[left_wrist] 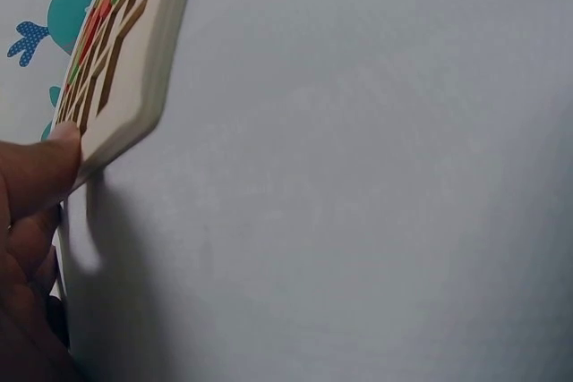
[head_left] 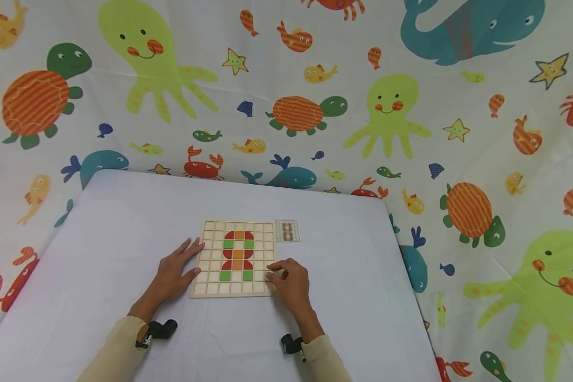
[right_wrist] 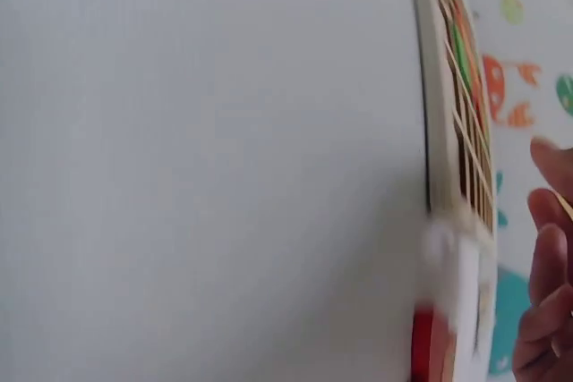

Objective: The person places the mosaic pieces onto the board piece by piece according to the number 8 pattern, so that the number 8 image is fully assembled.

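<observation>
A square wooden grid board point(head_left: 215, 289) lies on the white table. Red, orange and green tiles point(head_left: 239, 254) fill part of its middle columns. Against the board's left edge rests my left hand point(head_left: 172, 273), fingers extended and thumb lower down; the left wrist view shows the thumb point(left_wrist: 45, 163) on the board's rim. Over the board's right edge, my right hand point(head_left: 291, 284) has thumb and fingertips together. A thin yellowish edge, apparently of a small tile point(right_wrist: 565, 207), shows between them in the right wrist view; most of it is hidden.
A small pattern card point(head_left: 293, 232) with a printed grid lies beside the board's upper right corner. In the right wrist view a blurred red shape point(right_wrist: 423, 346) stands beside the board; what it is cannot be made out. A sea-animal cloth point(head_left: 258, 79) hangs behind the table.
</observation>
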